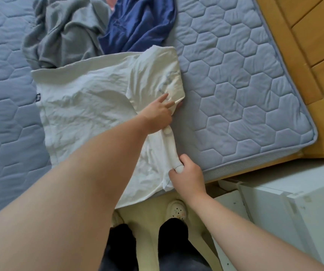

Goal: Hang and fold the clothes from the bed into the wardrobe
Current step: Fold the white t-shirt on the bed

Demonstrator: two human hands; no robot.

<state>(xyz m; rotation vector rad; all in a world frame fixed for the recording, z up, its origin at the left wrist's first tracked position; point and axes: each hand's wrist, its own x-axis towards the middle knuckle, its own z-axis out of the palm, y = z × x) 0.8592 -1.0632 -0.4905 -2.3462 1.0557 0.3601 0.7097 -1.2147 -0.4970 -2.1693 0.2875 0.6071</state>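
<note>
Head view: white T-shirt (pixel 90 106) lies flat on the bed (pixel 235 85), centre frame. Left hand (pixel 157 116) pinches the sleeve. Right hand (pixel 186 173) pinches the side edge at 5 o'clock. Step judged: side fold. Next: carry the edge toward 9 o'clock, evenly.

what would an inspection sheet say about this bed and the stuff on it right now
surface: bed with a blue quilted cover, bare on the right
job's things: white shirt spread on the bed, its right side folded over; grey garment and dark blue garment crumpled beyond it
clutter: a bit of pink cloth between those two garments
grippers: left hand pinches the shirt's folded edge; right hand grips the same fold nearer the bed's edge
cables: nothing seen
surroundings: wooden floor, white furniture, a slipper below
</note>
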